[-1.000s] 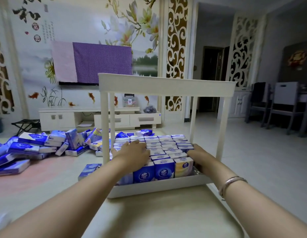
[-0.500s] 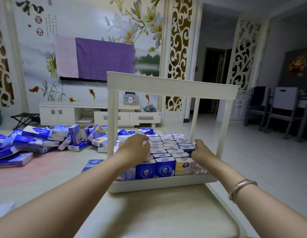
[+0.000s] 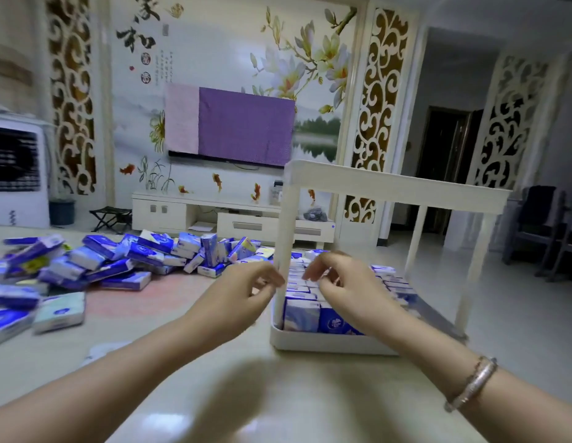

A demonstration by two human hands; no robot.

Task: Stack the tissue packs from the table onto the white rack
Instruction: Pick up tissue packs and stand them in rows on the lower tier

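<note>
The rack [image 3: 336, 342] stands on the table [image 3: 278, 404] at about 2 o'clock from the view's centre, its lower tray filled with packs [image 3: 302, 314] standing upright in close rows. Its top shelf [image 3: 396, 185] is carried on thin white posts. The left hand [image 3: 243, 294] hangs just outside the near-left post [image 3: 284, 251], at roughly 9 o'clock of the tray, fingers loosely curled and gripping nothing that shows. The right hand [image 3: 345, 282] hovers over the packed rows, inside the post, fingers bent downward with the tips close to the tops of the packs; motion blur hides whether they touch. Both hands are near each other, the post between them. A bracelet [image 3: 473, 383] sits on the right wrist. At 9 to 10 o'clock a loose heap [image 3: 118, 263] of blue and white packs sprawls across the table, well apart from the rack. One pale green pack [image 3: 59, 311] lies at the heap's near edge.
</note>
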